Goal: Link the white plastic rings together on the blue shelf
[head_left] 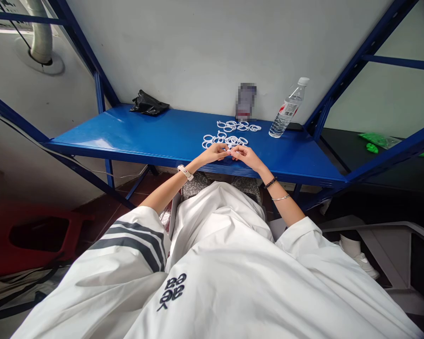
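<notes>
My left hand (215,153) and my right hand (245,155) meet fingertip to fingertip over the near edge of a blue metal shelf (148,136). Both are pinched closed on a small white plastic ring (230,151) held between them. Just beyond my fingers lies a pile of white rings (224,140), several of them. A second loose group of white rings (238,126) lies farther back by the wall. A watch is on my left wrist, bracelets on my right.
A clear water bottle (289,109) stands at the back right of the shelf. A crumpled black bag (148,104) lies at the back left. A small blurred object (246,101) leans on the wall. Blue rack posts (99,92) frame both sides. A red crate (31,235) sits low left.
</notes>
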The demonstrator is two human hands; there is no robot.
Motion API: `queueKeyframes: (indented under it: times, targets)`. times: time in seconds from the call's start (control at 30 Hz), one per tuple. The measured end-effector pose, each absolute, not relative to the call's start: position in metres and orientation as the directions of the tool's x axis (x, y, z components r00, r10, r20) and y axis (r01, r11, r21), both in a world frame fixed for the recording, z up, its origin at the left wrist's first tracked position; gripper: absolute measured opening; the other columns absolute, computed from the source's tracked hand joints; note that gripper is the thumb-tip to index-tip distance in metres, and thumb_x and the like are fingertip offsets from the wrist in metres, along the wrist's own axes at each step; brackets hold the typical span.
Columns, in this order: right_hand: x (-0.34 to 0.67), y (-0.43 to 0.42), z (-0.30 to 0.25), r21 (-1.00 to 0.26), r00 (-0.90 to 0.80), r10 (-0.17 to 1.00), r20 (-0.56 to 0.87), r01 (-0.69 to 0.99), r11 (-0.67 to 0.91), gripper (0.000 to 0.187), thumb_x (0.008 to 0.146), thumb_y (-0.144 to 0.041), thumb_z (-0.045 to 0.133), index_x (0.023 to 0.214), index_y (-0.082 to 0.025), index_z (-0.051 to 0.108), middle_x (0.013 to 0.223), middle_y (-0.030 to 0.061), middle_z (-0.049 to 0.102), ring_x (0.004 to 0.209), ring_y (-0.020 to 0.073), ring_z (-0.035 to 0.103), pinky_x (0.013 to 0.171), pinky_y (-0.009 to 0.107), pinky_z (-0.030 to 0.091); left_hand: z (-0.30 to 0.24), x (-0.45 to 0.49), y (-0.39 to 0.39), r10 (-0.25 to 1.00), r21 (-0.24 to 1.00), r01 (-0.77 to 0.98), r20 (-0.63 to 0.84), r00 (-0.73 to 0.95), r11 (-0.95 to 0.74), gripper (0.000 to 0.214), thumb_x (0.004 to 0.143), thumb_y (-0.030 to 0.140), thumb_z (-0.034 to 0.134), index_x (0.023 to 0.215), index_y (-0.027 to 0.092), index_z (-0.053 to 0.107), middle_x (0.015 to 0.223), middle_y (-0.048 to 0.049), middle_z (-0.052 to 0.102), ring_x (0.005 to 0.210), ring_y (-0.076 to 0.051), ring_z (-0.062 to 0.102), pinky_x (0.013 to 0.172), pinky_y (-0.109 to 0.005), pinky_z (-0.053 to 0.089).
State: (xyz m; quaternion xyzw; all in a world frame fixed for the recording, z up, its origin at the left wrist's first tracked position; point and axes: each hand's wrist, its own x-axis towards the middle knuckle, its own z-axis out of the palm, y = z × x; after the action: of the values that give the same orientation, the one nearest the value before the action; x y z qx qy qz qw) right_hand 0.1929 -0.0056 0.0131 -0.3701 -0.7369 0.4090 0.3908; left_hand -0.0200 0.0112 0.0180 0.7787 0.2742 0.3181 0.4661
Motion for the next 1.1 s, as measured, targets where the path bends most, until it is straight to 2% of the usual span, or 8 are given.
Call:
queueKeyframes:
  times: [0.23,0.7,1.1]
  targets:
    - [0.1931,-0.0050,0.0123,-0.889,-0.418,0.864,0.280,0.227,0.398,0.048,0.078,-0.068,0.074,0.082,-0.020,0.068,0.094,0.0042,0.070,0.080,0.0185,0.064,0.076,0.033,0.054,0.0201,-0.0193,0.0092,0.726,0.897,0.137,0.240,0.645,-0.419,0.053,0.088,0.066,0.070,0.082,0.016,0.055,0.049,0.0083,0.037,0.045,-0.005,0.028,0.047,-0.020,0.017]
    - [0.1927,-0.0065,0.0137,-0.891,-0.420,0.867,0.267,0.235,0.388,0.046,0.078,-0.065,0.075,0.082,-0.020,0.068,0.095,0.0043,0.070,0.080,0.0188,0.065,0.076,0.034,0.053,0.0195,-0.0189,0.0092,0.715,0.897,0.114,0.257,0.650,-0.426,0.057,0.085,0.070,0.069,0.081,0.016,0.055,0.049,0.0078,0.039,0.045,-0.005,0.029,0.047,-0.020,0.018]
    - [0.1918,-0.0076,0.0154,-0.884,-0.428,0.861,0.276,0.239,0.403,0.045,0.078,-0.064,0.075,0.083,-0.020,0.068,0.089,0.0030,0.067,0.082,0.0188,0.062,0.078,0.034,0.051,0.0174,-0.0192,0.0108,0.731,0.900,0.122,0.254,0.634,-0.419,0.050,0.089,0.063,0.070,0.083,0.015,0.057,0.049,0.0066,0.043,0.045,-0.005,0.032,0.048,-0.019,0.020]
